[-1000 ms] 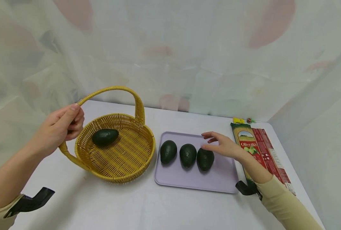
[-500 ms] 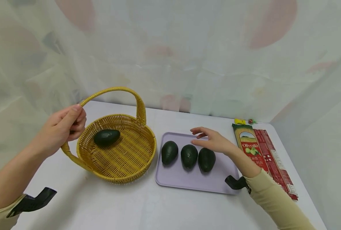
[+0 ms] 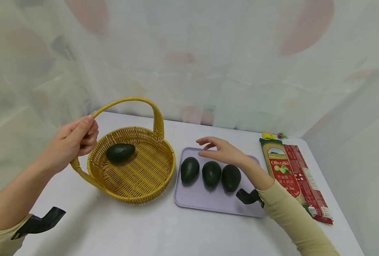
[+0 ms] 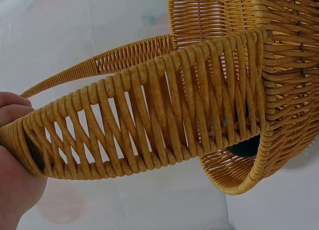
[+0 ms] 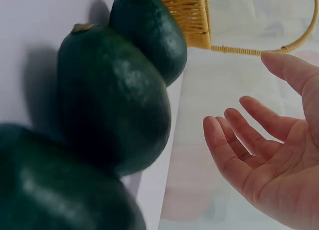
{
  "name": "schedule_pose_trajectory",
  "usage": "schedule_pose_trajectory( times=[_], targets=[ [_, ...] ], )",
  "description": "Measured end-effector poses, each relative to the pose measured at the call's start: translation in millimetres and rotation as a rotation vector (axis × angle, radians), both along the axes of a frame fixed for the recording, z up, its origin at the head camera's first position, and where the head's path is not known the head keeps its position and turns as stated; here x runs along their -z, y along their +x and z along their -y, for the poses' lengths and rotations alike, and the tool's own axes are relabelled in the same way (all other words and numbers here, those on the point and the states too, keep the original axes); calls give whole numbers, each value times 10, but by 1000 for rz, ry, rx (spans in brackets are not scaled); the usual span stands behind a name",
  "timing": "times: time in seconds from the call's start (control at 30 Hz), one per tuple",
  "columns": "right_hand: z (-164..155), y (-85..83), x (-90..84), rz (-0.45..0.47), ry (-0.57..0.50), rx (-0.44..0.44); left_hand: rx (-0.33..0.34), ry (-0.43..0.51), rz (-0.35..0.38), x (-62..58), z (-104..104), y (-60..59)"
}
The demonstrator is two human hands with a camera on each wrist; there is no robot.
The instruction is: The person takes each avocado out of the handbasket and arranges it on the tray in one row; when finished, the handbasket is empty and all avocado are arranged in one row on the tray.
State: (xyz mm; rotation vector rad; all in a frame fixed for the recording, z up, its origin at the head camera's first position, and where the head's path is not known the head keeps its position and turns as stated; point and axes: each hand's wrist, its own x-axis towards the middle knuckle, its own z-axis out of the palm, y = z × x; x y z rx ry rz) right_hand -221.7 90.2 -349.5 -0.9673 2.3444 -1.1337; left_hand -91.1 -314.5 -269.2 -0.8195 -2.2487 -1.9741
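Observation:
My left hand (image 3: 72,142) grips the arched handle of a yellow woven basket (image 3: 157,177), which tilts toward me at the left. One dark green avocado (image 3: 120,153) lies inside it, against the left wall. Right of the basket, a pale purple tray (image 3: 199,202) bears three avocados in a row: a left one (image 3: 190,170), a middle one (image 3: 211,174) and a right one (image 3: 231,177). Above the tray's far side hovers my right hand (image 3: 223,151), fingers loosely bent and holding nothing. In the right wrist view the tray avocados loom large beside this hand (image 5: 269,155).
At the right lie a green and red pasta packet (image 3: 283,169) and a dark red packet (image 3: 308,181). A small yellow packet (image 3: 268,136) and a lollipop (image 3: 281,136) sit behind them. A pale patterned curtain (image 3: 189,71) hangs behind the white table (image 3: 144,227).
My right hand has moved left over the tray, from above the right avocado toward the space behind the left and middle ones. The left hand keeps its grip on the basket handle.

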Motion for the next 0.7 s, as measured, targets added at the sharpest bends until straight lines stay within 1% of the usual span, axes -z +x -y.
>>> schedule_pose_trajectory(
  times=[0.23,0.4,0.5,0.7],
  targets=[
    [217,-29,-37,-23,-7,-46,-15,-6,9,1,0,5],
    [368,-12,-80,0,-15,-77,-11,-9,3,0,-3,1],
    [459,-6,-92,4,-17,-86,-12,-13,2,-3,-5,-3],
    [662,-26,-106,-20,-17,-102,-6,-1,8,-4,-6,-3]
  ],
)
